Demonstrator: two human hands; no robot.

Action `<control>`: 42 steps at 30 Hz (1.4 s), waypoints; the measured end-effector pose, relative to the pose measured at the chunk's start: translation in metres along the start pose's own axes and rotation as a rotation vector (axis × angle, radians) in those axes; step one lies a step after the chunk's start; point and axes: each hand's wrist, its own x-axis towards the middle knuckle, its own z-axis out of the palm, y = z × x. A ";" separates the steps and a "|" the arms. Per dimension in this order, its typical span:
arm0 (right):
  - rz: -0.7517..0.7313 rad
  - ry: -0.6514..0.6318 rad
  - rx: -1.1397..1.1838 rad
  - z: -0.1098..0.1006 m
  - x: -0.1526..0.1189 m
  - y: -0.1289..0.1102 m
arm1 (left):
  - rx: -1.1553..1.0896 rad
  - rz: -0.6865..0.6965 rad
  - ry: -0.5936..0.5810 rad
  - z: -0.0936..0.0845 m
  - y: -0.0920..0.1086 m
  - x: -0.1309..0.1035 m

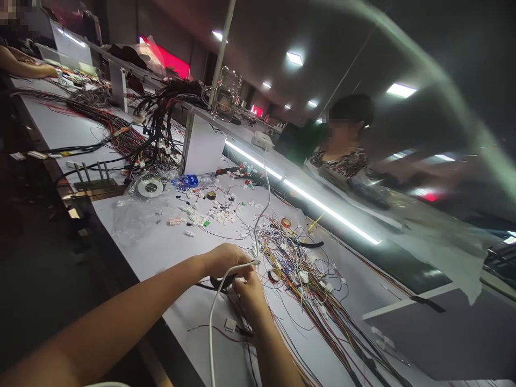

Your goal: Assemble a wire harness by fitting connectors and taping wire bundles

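Observation:
My left hand (pixel 226 260) and my right hand (pixel 250 293) meet over the near part of the white table. Both are closed, with their fingers curled together around a dark wire bundle (pixel 237 307) that hangs down toward me. A black piece (pixel 223 281) shows below my left palm; whether it is tape or sleeving I cannot tell. A white cable (pixel 213 312) crosses in front of the hands, and its small white connector (pixel 256 262) hides part of the fingertips. Beside my right wrist lies a white plug (pixel 230 324) on thin wires.
Right of my hands spreads a tangle of coloured wires (pixel 290 252). Behind lie loose white connectors (pixel 221 215), a bottle (pixel 189 181) and a white spool (pixel 150 187). A light strip (pixel 330 209) edges the shelf. A co-worker (pixel 342 140) is across; another person's arm (pixel 24 64) is far left.

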 end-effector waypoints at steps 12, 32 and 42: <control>-0.548 0.009 -0.491 0.012 -0.023 0.011 | -0.204 -0.234 -0.087 0.005 -0.032 0.013; 0.155 0.084 0.543 -0.018 -0.007 0.022 | -0.395 -0.416 0.142 0.032 -0.028 -0.025; 0.118 0.103 0.168 -0.021 -0.016 0.023 | -0.196 -0.398 0.067 0.031 -0.029 -0.032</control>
